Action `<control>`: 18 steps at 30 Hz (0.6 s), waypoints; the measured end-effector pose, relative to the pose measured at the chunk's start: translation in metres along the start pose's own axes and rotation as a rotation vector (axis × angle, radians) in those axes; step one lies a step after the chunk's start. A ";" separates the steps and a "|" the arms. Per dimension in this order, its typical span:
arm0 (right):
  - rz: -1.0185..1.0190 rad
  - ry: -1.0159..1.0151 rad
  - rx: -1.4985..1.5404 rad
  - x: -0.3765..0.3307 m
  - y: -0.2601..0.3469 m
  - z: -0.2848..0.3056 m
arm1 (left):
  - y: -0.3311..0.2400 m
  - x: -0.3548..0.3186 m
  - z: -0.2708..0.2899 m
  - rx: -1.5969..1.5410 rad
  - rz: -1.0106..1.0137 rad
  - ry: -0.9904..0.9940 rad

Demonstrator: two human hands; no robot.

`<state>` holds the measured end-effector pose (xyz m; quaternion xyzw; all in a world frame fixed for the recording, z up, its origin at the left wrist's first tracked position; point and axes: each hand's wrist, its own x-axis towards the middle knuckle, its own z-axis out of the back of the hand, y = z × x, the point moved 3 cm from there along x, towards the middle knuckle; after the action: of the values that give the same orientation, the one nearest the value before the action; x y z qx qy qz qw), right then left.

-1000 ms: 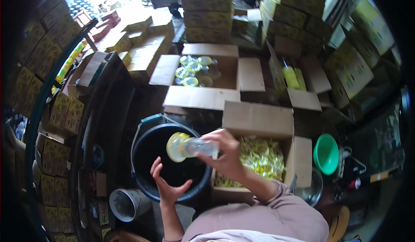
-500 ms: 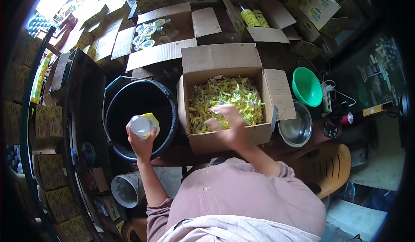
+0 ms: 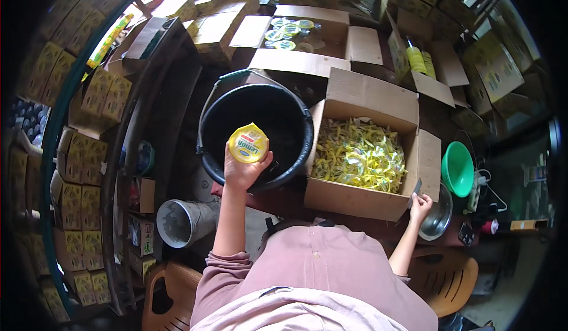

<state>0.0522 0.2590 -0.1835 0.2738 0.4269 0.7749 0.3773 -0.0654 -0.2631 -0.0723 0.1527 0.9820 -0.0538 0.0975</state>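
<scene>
My left hand (image 3: 239, 172) is closed around a small cup with a yellow printed foil lid (image 3: 248, 143). It holds the cup over the near part of a black bucket (image 3: 302, 153), lid facing up; the cup's body is mostly hidden. My right hand (image 3: 420, 206) is at the near right corner of an open cardboard box (image 3: 355, 199). Its fingers are closed on the lower end of a flat dark-grey blade (image 3: 417, 188) standing at that corner. Inside the box lies a heap of yellow and whitish foil scraps (image 3: 361, 156).
Beyond the bucket, an open carton (image 3: 331, 14) holds several lidded cups (image 3: 287, 32). Another carton (image 3: 435, 88) holds stacks of yellow lids (image 3: 417, 60). At right are a green bowl (image 3: 457, 168), a steel bowl (image 3: 441, 224) and cables. A whitish pail (image 3: 177, 223) lies tilted at lower left.
The view has swung left. My left hand has turned the cup, so its yellow lid now faces up. My right hand has moved from above the scraps to the blade at the box corner.
</scene>
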 end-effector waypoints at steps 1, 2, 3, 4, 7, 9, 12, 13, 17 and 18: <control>-0.026 0.014 0.018 0.002 -0.002 -0.001 | -0.001 -0.002 -0.002 -0.062 0.010 -0.013; -0.047 0.021 0.016 0.006 -0.009 0.001 | -0.001 -0.002 -0.001 -0.072 -0.006 -0.019; -0.069 0.025 0.014 0.008 -0.016 0.003 | 0.000 -0.001 -0.003 -0.089 -0.023 -0.018; -0.091 0.038 0.033 0.008 -0.015 0.004 | -0.003 -0.003 -0.004 -0.108 -0.037 -0.006; -0.187 0.045 0.174 0.009 -0.014 0.009 | -0.005 -0.002 0.001 -0.152 -0.040 -0.019; -0.160 -0.008 0.141 0.015 -0.007 0.016 | -0.005 -0.001 0.003 -0.128 -0.048 -0.063; -0.047 0.024 0.322 0.001 0.063 -0.004 | -0.002 0.000 0.003 -0.096 -0.057 -0.134; -0.021 0.088 0.429 -0.008 0.094 -0.020 | -0.001 0.001 0.002 -0.102 -0.056 -0.154; 0.124 0.551 0.543 -0.088 0.235 -0.109 | 0.000 0.001 0.006 -0.129 -0.042 -0.187; 0.185 0.646 0.504 -0.115 0.273 -0.125 | 0.000 0.001 0.005 -0.103 -0.053 -0.219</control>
<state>-0.0721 0.0122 -0.0195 0.1375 0.6730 0.7229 0.0739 -0.0657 -0.2637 -0.0777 0.1148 0.9706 -0.0221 0.2105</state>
